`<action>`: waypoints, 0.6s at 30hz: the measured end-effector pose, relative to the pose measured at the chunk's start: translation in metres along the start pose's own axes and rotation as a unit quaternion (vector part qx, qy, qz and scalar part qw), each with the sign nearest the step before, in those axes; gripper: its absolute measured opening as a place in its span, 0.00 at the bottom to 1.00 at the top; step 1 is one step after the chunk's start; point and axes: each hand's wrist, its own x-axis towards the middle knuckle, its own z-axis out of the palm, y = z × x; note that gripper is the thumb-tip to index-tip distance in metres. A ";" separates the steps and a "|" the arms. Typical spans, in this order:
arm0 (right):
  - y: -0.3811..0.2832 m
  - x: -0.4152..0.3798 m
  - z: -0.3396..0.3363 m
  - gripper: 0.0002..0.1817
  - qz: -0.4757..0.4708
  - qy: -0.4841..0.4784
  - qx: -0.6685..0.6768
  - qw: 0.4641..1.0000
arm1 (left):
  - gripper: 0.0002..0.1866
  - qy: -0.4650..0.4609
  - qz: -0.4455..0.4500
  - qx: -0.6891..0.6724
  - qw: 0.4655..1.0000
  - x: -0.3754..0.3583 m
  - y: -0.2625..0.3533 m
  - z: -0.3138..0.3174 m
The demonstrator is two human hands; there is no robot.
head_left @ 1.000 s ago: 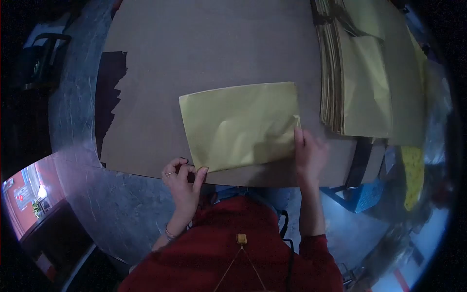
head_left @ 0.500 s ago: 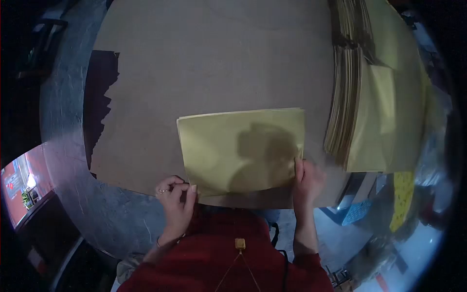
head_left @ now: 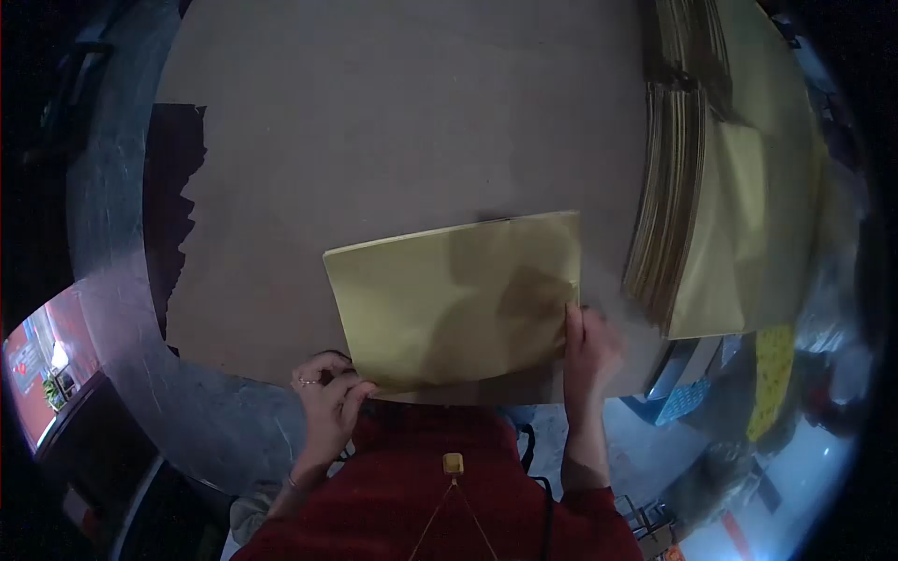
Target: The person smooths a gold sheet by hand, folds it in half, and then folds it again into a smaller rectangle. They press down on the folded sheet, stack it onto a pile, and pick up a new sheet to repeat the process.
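A thin stack of yellow paper sheets [head_left: 402, 309] lies near the front edge of the table, tilted slightly, with shadows across its right half. My left hand [head_left: 329, 388] pinches its lower left corner, thumb on top and fingers curled; a ring shows on one finger. On the right edge, my right hand [head_left: 589, 346] grips the sheets between thumb and fingers. The near edge of the paper bows a little between the two hands. How many sheets there are cannot be made out.
Tall piles of yellow paper [head_left: 716, 234] stand along the table's right side. Brown board [head_left: 421, 122] covers the tabletop, torn at its left edge over a dark patch [head_left: 168, 206]. Beyond the right corner are a blue object [head_left: 685, 402] and a yellow strip [head_left: 772, 383].
The left end of the paper has swung slightly left and toward me, along with my left hand. My right hand keeps its grip almost in place. The view has shifted a little.
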 end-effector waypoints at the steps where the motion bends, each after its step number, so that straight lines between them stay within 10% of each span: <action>1: 0.000 0.000 0.000 0.15 -0.001 0.000 0.000 1.000 | 0.06 -0.003 -0.029 -0.016 0.999 -0.001 0.001 0.001; 14: 0.000 0.000 0.004 0.16 -0.010 0.007 -0.028 1.000 | 0.14 0.100 -0.027 -0.086 0.991 0.022 0.019 -0.016; 18: 0.003 -0.003 0.006 0.16 -0.010 0.011 -0.006 1.000 | 0.23 -0.025 0.244 0.089 0.965 0.101 0.066 -0.034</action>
